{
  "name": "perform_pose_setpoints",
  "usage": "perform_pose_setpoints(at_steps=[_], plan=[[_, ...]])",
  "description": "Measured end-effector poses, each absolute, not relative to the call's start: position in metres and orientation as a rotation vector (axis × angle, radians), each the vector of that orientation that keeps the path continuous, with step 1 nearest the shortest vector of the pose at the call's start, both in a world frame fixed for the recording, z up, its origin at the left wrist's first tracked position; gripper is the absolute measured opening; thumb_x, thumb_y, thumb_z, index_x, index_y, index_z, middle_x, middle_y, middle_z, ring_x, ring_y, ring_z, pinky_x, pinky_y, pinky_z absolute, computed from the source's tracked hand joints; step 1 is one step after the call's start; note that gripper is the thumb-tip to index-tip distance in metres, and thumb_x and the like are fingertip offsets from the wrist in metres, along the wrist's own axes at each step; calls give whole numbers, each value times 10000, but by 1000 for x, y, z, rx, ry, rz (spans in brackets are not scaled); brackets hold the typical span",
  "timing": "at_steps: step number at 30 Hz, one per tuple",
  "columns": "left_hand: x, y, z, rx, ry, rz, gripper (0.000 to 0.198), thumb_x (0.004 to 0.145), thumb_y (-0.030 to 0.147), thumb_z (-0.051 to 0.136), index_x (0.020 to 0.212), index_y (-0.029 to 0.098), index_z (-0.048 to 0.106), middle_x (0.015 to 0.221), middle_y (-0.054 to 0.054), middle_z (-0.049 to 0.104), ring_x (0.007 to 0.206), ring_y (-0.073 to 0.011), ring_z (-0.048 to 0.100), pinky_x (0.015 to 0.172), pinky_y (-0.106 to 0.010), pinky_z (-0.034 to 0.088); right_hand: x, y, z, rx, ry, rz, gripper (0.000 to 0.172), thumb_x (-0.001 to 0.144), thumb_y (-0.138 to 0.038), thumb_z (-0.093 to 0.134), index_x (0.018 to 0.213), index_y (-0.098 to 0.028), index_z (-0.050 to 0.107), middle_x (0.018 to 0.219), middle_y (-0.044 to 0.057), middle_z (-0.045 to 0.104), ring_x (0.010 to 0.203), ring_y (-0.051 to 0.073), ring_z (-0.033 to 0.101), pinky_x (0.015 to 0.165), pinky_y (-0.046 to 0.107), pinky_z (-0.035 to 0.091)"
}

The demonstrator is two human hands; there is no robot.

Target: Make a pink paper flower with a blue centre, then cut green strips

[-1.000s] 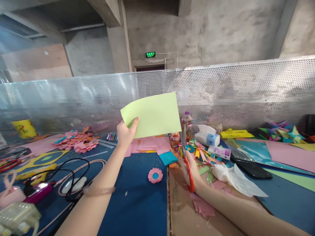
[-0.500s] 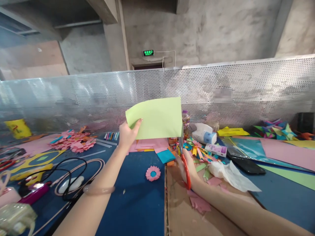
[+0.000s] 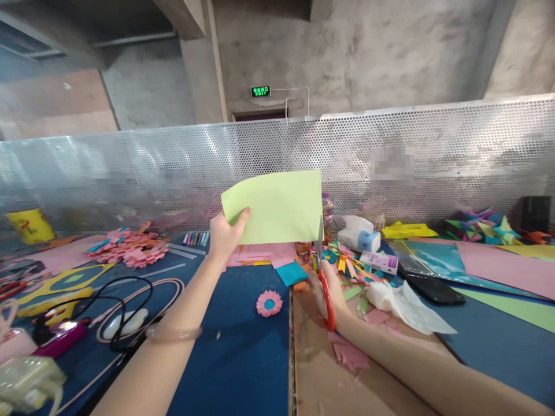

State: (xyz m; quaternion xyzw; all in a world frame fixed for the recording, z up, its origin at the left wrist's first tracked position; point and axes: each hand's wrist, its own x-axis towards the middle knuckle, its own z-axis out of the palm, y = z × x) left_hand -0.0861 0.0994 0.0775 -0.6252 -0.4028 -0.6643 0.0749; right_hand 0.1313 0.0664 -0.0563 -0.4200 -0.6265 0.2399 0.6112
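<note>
A light green sheet of paper (image 3: 277,211) is held up over the table, its left end curling. My left hand (image 3: 228,234) pinches its lower left corner, thumb in front. Orange-handled scissors (image 3: 327,300) are in my right hand (image 3: 332,286), blades pointing up at the sheet's right edge. Part of the blades overlaps that edge; whether they are parted is hard to tell. Below the sheet, a pink paper flower (image 3: 269,304) with a blue centre lies on the blue mat (image 3: 234,358). Pink sheets (image 3: 269,254) and a blue paper square (image 3: 291,273) lie behind it.
Pink paper flowers (image 3: 143,248), a black cable (image 3: 117,300) and a white mouse (image 3: 125,323) are on the left. To the right lie colourful paper strips (image 3: 347,263), a tissue pack (image 3: 359,237), crumpled tissue (image 3: 405,306) and a black phone (image 3: 433,286). A perforated metal panel (image 3: 173,150) stands behind.
The view has shifted very slightly. Both hands, the green paper and the scissors keep nearly the same positions, with the blades still at the right edge.
</note>
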Motion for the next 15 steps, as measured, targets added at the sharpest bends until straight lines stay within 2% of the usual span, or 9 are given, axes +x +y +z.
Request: perform_pose_setpoints(at_steps=[9,15], plan=[[-86,98,78,-1863,-1222,-1967,319,750,406,630,923,142,678,950,-115,709,921,-236,656,798,-334,516,131,69,-59,-984,-1430,549,156,817,-340,457,883,-212,515,796,5,535,737,170,471,675,303,391],[-87,97,79,-1871,-1212,-1949,318,750,406,629,919,141,681,898,-105,717,916,-231,657,790,-330,517,131,68,-58,-977,-1435,567,168,822,-338,456,913,-207,510,821,11,542,749,173,475,686,304,395]])
